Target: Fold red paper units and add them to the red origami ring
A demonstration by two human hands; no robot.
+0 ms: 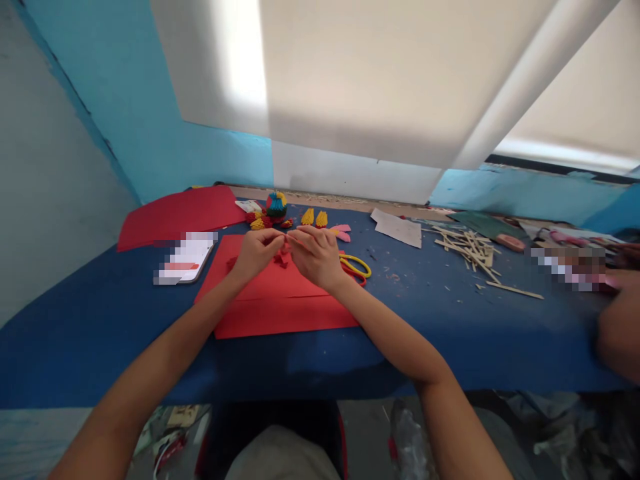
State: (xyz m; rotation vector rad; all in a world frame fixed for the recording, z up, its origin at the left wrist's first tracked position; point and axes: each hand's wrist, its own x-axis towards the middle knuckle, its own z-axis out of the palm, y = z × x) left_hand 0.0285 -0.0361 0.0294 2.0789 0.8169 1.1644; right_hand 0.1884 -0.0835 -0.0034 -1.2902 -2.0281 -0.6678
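Observation:
Above a stack of red paper sheets [280, 313], my left hand [260, 252] and my right hand [318, 257] meet fingertip to fingertip. Both are closed in a pinch on a small piece of red paper [287, 239], mostly hidden by the fingers. Just below them lie small folded red paper pieces [282, 259] on the sheets. Scissors with yellow and red loop handles [357, 265] rest beside my right wrist, their blades hidden. Behind my hands are two yellow folded-paper pieces [314, 217] and a round multicoloured folded-paper piece [277, 205].
A phone [187, 259] lies left on the blue table [425, 333], near a large red sheet [185, 217]. To the right are a pale paper piece [397, 228], a heap of thin wooden sticks [467, 247] and another person's arm [620, 323].

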